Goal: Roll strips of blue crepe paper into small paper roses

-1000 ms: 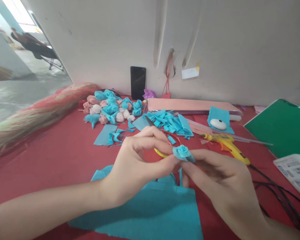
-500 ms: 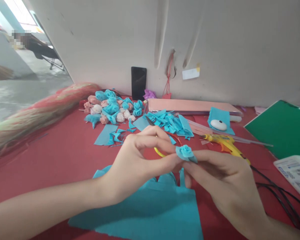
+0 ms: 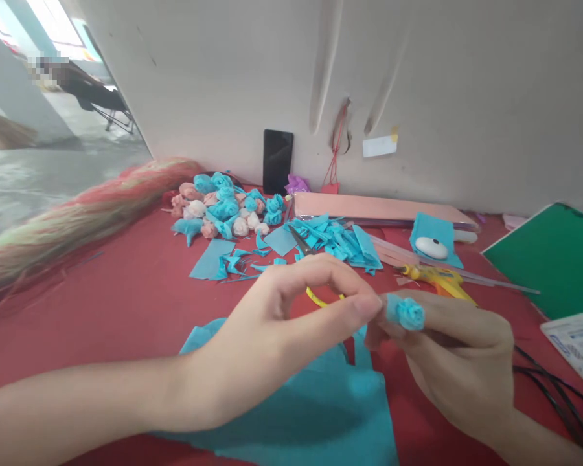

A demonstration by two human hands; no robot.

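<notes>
A small blue paper rose is pinched in my right hand, its rolled head now facing right. Its flat edge points left, toward the fingertips of my left hand. Thumb and forefinger of that hand are pressed together at this edge; how much paper lies between them is hidden. Below both hands a blue crepe paper sheet lies on the red tabletop, partly covered by my left forearm. Scissors with yellow on the handle lie behind my left hand, partly hidden by it.
A pile of blue, pink and white paper roses lies at the back left, near cut blue scraps. A yellow glue gun and black cables lie on the right. A phone leans against the back panel.
The rose has moved right and turned, its head swinging from facing up to facing right. My right hand has shifted with it. My left fingertips now meet at its left edge.
</notes>
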